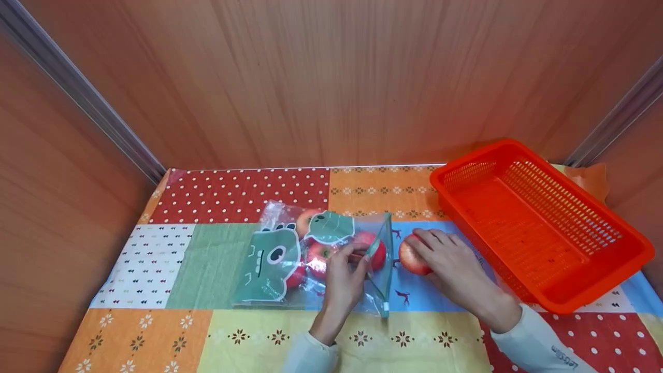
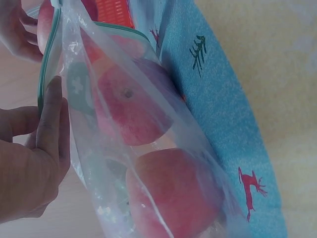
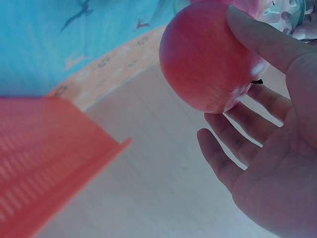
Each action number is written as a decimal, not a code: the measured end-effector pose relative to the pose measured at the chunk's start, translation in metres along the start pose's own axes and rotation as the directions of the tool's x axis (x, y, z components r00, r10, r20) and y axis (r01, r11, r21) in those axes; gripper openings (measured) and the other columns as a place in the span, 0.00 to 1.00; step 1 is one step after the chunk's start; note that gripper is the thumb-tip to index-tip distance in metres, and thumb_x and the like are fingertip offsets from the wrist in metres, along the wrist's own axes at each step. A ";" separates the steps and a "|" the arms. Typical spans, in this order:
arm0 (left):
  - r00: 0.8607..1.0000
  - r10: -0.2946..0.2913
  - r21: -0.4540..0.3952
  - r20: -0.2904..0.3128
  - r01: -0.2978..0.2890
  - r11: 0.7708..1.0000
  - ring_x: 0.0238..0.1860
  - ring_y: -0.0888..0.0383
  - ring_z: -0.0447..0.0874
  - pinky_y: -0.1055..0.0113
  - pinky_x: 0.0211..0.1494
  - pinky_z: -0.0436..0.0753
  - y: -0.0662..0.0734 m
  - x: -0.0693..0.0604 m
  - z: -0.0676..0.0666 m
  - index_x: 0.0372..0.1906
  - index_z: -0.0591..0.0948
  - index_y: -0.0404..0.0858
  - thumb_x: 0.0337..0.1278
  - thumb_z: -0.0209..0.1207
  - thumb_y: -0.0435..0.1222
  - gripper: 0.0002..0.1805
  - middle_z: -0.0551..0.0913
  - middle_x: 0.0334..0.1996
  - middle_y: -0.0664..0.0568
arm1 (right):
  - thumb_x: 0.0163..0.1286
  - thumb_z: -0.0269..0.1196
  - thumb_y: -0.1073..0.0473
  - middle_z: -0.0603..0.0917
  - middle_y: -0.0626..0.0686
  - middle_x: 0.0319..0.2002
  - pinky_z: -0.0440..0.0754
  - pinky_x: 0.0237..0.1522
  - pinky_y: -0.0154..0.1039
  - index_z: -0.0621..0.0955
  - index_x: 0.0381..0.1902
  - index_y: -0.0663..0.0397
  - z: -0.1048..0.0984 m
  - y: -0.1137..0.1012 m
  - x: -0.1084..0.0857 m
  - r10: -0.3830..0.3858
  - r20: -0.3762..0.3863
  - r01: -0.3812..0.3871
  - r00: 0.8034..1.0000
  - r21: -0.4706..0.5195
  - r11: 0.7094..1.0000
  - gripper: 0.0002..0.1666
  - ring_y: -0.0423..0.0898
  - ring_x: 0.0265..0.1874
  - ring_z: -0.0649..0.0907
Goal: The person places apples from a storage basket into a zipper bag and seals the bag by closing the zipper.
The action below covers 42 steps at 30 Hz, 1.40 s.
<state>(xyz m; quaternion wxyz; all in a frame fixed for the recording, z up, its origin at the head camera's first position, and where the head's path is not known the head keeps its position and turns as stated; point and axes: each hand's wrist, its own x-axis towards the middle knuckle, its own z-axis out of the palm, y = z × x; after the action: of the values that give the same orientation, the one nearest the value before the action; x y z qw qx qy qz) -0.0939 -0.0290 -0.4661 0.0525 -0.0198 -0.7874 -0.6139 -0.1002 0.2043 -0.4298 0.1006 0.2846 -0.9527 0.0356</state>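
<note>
A clear zip bag (image 1: 267,277) with a green cartoon print lies on the cloth, its green-edged mouth facing right. Several red apples (image 2: 173,193) are inside it. My left hand (image 1: 343,280) pinches the bag's edge at the mouth, thumb on one side and fingers on the other, as the left wrist view shows. Just right of that mouth, my right hand (image 1: 456,267) holds another red apple (image 3: 210,57) between thumb and fingers. The apple's dark stem points toward the palm in the right wrist view.
An orange-red plastic basket (image 1: 518,217) with perforated sides stands at the right, close beside my right hand; no apples show in it. A patchwork-patterned cloth (image 1: 150,264) covers the table. Wood-grain panels (image 1: 331,83) enclose the back and both sides.
</note>
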 end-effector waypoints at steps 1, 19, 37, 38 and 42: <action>1.000 0.006 -0.002 -0.002 -0.006 1.000 0.40 0.55 0.86 0.70 0.41 0.87 0.000 0.000 0.000 0.51 0.88 0.32 0.66 0.65 0.23 0.11 0.89 0.42 0.46 | 0.43 0.88 0.60 0.82 0.57 0.66 0.81 0.64 0.59 0.79 0.71 0.52 0.002 -0.001 0.001 -0.001 -0.006 0.001 1.000 0.014 1.000 0.54 0.59 0.64 0.80; 1.000 -0.021 0.006 0.015 0.020 1.000 0.40 0.56 0.86 0.71 0.40 0.87 0.001 0.000 -0.001 0.51 0.88 0.34 0.67 0.64 0.24 0.11 0.89 0.42 0.47 | 0.44 0.88 0.56 0.83 0.57 0.63 0.83 0.61 0.58 0.81 0.68 0.53 0.030 -0.022 0.015 -0.034 -0.048 0.040 0.998 0.138 0.990 0.51 0.58 0.62 0.81; 0.999 0.033 0.047 -0.025 -0.032 0.998 0.41 0.54 0.88 0.65 0.48 0.88 0.000 -0.002 -0.001 0.50 0.88 0.34 0.65 0.66 0.23 0.11 0.90 0.43 0.47 | 0.49 0.86 0.55 0.81 0.59 0.66 0.82 0.62 0.57 0.78 0.70 0.57 0.050 -0.038 0.026 -0.040 -0.026 0.044 0.999 0.170 0.984 0.51 0.58 0.64 0.79; 0.999 0.026 0.046 -0.024 -0.024 0.999 0.41 0.55 0.87 0.66 0.48 0.88 0.000 -0.002 -0.001 0.50 0.88 0.34 0.65 0.66 0.24 0.11 0.90 0.44 0.48 | 0.49 0.86 0.56 0.81 0.59 0.65 0.82 0.62 0.57 0.79 0.70 0.58 0.052 -0.039 0.027 -0.042 -0.034 0.047 0.999 0.174 0.984 0.50 0.58 0.63 0.79; 1.000 -0.008 0.041 -0.014 0.008 0.999 0.43 0.56 0.87 0.67 0.50 0.87 0.001 -0.003 -0.002 0.52 0.88 0.35 0.67 0.67 0.26 0.12 0.89 0.45 0.49 | 0.49 0.86 0.56 0.82 0.58 0.64 0.83 0.60 0.55 0.79 0.69 0.58 0.059 -0.041 0.028 -0.040 -0.066 0.052 0.997 0.193 0.980 0.49 0.57 0.62 0.80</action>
<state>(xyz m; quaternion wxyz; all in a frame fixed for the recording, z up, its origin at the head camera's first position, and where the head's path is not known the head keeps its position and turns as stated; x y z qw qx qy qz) -0.0910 -0.0310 -0.4645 0.0558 -0.0112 -0.7995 -0.5980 -0.1109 0.1479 -0.4806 0.1025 0.3138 -0.9343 0.1348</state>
